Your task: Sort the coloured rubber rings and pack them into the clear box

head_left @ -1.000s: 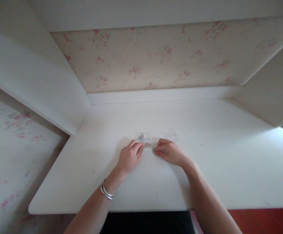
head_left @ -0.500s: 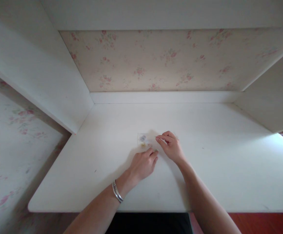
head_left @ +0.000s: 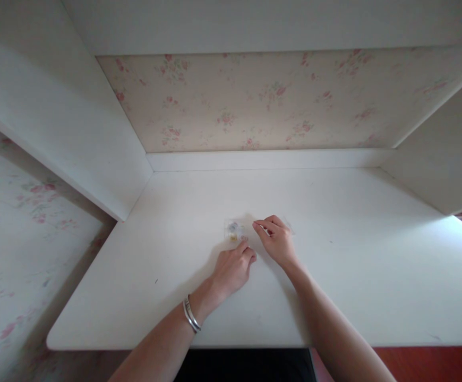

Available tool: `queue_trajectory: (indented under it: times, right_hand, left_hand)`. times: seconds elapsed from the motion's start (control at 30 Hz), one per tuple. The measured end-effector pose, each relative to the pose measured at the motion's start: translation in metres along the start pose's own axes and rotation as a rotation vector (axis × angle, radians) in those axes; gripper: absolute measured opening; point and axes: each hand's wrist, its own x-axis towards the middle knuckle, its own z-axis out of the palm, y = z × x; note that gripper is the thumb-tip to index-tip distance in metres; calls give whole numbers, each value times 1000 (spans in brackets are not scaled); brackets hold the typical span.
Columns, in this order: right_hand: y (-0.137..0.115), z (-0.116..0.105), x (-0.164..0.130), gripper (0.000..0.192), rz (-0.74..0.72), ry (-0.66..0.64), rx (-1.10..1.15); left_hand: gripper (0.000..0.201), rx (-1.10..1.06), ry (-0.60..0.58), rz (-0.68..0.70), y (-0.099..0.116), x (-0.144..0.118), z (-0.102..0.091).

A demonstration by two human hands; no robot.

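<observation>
While both bare hands are working at the middle of the flat white tabletop (head_left: 334, 276), a small clear plastic box (head_left: 234, 231) is lying open just beyond the fingertips, with a few tiny items inside, one pale grey and one yellowish; what they are is too small to tell. The left hand (head_left: 233, 269), with silver bangles (head_left: 191, 314) at its wrist, is resting knuckles-up, fingers curled and touching the near edge of the box; whether it is pinching anything cannot be told. The right hand (head_left: 276, 239) is hovering just right of the box, thumb and forefinger narrowed to a fine pinch, contents not visible. A clear flat lid (head_left: 289, 227) is peeking out behind that hand. Judgement: filling is partly done; the box is not yet closed.
</observation>
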Motion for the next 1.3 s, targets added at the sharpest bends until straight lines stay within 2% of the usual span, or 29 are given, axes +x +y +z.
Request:
queue_trajectory:
  times: [0.17,0.33,0.57,0.7,0.8,0.9,1.03,1.2,1.3]
  right_hand:
    - [3,-6,-3,21,-7,-37,11]
    - [-3,-19,0,20,13,-97,43]
    - [-9,-43,-1,16,12,-428,155]
    - [-11,-46,-5,14,-29,-634,103]
    - [-9,-44,-8,12,-52,-727,-14]
    - [-5,-41,-10,11,-49,-756,-93]
    - [-2,-40,-9,18,-72,-777,-122]
    - [-6,-42,-10,20,-107,-767,-147]
    - [-7,-43,-10,21,-143,-752,-128]
  left_hand:
    - [23,-62,29,-19,-2,0,-1]
    - [20,-260,117,-37,-9,2,1]
    - [24,-459,295,-108,-16,3,-14]
    - [24,-363,324,-165,-25,16,-25]
    - [20,-239,306,-178,-32,34,-25]
    - [19,-151,269,-184,-37,51,-22]
    - [21,-163,273,-158,-41,59,-21]
    - [24,-258,405,-214,-57,40,-23]
    - [26,-304,404,-258,-65,21,-24]
